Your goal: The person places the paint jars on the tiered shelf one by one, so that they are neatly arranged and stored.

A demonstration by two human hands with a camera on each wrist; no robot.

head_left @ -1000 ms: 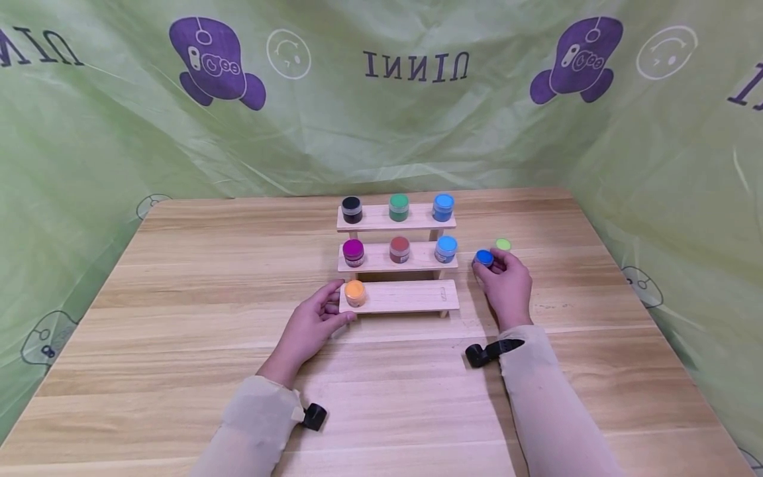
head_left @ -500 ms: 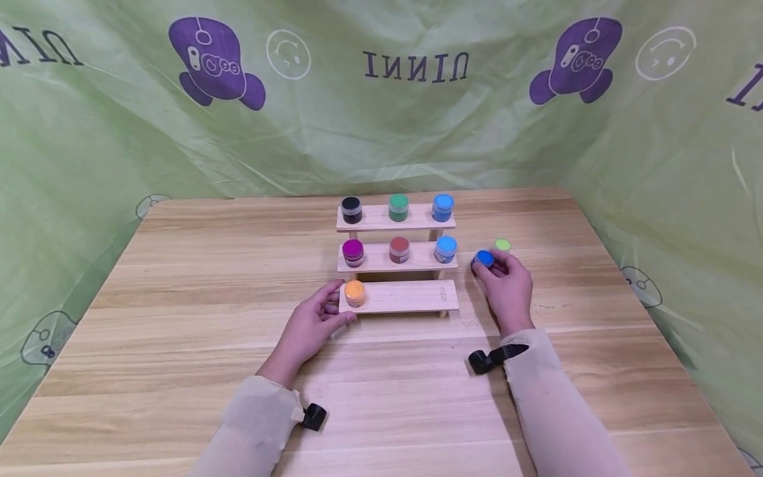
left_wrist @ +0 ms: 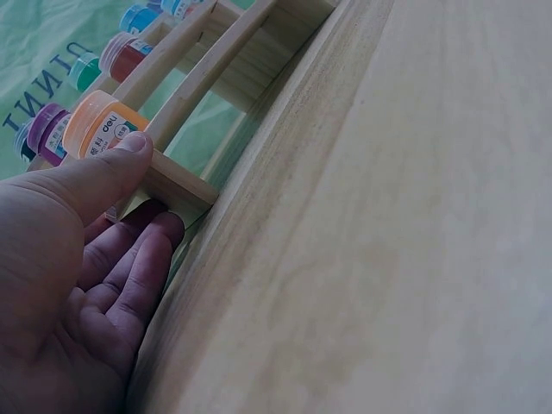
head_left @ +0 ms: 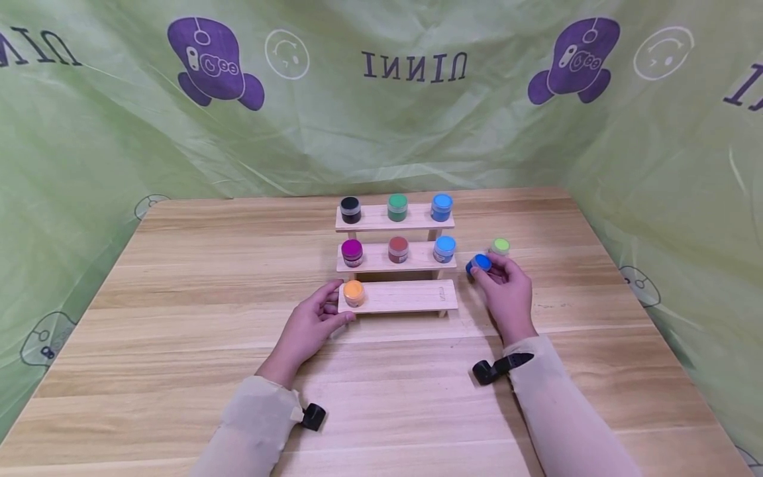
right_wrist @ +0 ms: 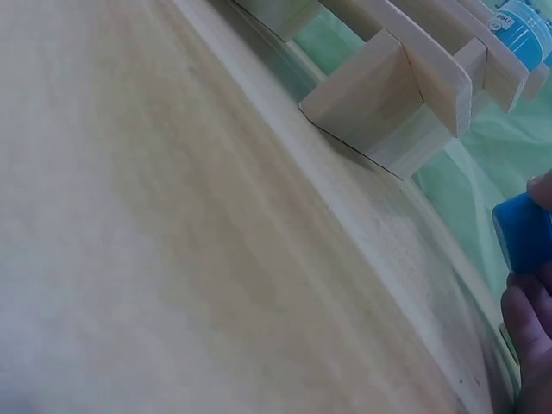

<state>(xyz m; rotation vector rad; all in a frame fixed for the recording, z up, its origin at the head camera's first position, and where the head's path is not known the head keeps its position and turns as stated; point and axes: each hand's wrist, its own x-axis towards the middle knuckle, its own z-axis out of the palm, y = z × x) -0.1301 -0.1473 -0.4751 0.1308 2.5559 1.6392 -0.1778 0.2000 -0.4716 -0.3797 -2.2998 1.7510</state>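
A three-step wooden display stand (head_left: 411, 297) holds small paint jars. My left hand (head_left: 306, 331) grips the left end of its lowest step, thumb at the front edge and fingers curled at the end in the left wrist view. Right beside the thumb stands an orange paint jar (left_wrist: 105, 128). To the right of the stand, my right hand (head_left: 508, 295) pinches a dark blue paint jar (head_left: 479, 264) between thumb and fingers, the jar slightly tilted. In the right wrist view that blue jar (right_wrist: 524, 233) shows at the edge, partly covered by fingers.
Behind the right hand, a light green jar (head_left: 500, 246) stands on the wooden table (head_left: 179, 278). The middle step carries purple (head_left: 352, 252), brown-red (head_left: 398, 250) and light blue (head_left: 444, 248) jars; the top step, black (head_left: 350, 209), green (head_left: 397, 207) and blue (head_left: 442, 207).
My right hand has drawn the dark blue jar slightly left and toward me, tilting it; more of the light green jar shows. The left hand keeps its place on the stand.
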